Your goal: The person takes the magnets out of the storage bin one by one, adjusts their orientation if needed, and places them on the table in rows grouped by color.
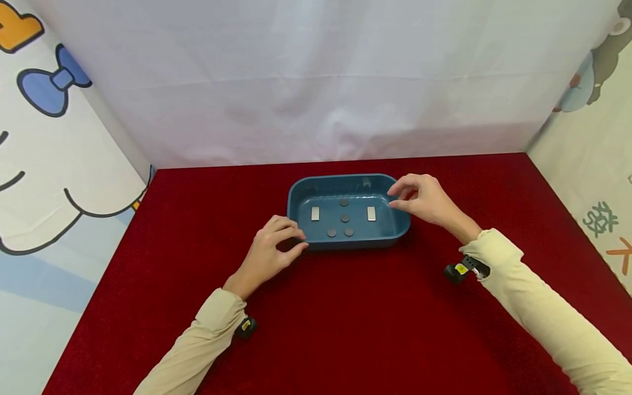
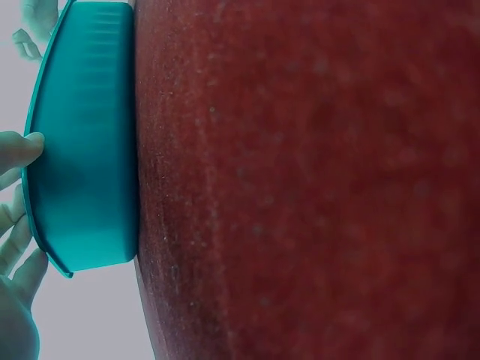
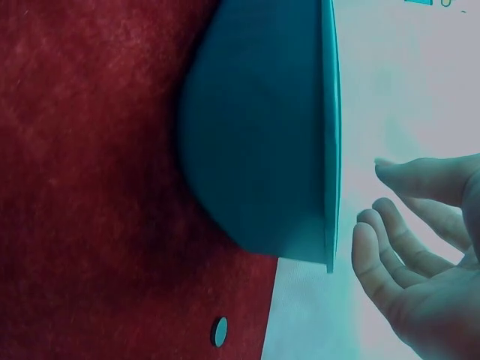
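A blue oblong tray [image 1: 349, 243] stands on the red cloth. Inside it lie two silvery rectangular blocks, one at left [image 1: 315, 213] and one at right [image 1: 371, 213], with several flat grey discs such as the middle disc [image 1: 345, 218] between them. My left hand [image 1: 266, 249] is at the tray's front left corner, thumb and fingertips lightly spread at the rim, as the left wrist view shows too. Over the right end hovers my right hand [image 1: 427, 200], its fingers bent and parted from the thumb with nothing between them; the right wrist view shows a gap to the rim.
One small round disc [image 3: 219, 331] lies on the cloth beyond the tray in the right wrist view; the head view hides it. Red cloth [image 1: 345, 318] covers the table. A white curtain [image 1: 316, 99] hangs behind, and printed panels flank both sides.
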Demonstrator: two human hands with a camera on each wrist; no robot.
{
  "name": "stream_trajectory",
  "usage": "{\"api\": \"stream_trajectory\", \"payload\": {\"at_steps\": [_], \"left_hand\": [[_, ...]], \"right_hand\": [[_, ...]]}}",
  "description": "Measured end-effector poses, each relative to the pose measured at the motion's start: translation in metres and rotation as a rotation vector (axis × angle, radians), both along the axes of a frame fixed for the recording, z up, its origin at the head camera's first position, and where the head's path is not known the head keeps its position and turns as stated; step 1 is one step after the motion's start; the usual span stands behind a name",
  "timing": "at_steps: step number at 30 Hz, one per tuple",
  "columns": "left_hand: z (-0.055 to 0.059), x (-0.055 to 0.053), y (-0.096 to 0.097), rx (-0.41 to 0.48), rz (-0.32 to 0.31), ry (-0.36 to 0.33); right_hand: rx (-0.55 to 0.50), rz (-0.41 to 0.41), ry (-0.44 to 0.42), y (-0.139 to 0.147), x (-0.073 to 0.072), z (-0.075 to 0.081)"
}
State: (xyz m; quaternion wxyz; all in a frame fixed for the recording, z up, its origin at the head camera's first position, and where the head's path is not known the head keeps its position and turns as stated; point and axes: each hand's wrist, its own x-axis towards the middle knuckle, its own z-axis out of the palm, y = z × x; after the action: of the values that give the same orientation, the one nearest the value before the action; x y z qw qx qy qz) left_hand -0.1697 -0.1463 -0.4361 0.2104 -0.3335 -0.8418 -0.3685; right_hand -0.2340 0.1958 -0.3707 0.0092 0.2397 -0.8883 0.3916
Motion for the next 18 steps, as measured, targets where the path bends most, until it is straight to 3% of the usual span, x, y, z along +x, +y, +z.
{"api": "stream_trajectory", "payload": {"at_steps": [18], "left_hand": [[0.003,0.000,0.000,-0.022,0.003,-0.008]], "right_hand": [[-0.018,0.063,-0.047,-0.027,-0.002,-0.004]]}}
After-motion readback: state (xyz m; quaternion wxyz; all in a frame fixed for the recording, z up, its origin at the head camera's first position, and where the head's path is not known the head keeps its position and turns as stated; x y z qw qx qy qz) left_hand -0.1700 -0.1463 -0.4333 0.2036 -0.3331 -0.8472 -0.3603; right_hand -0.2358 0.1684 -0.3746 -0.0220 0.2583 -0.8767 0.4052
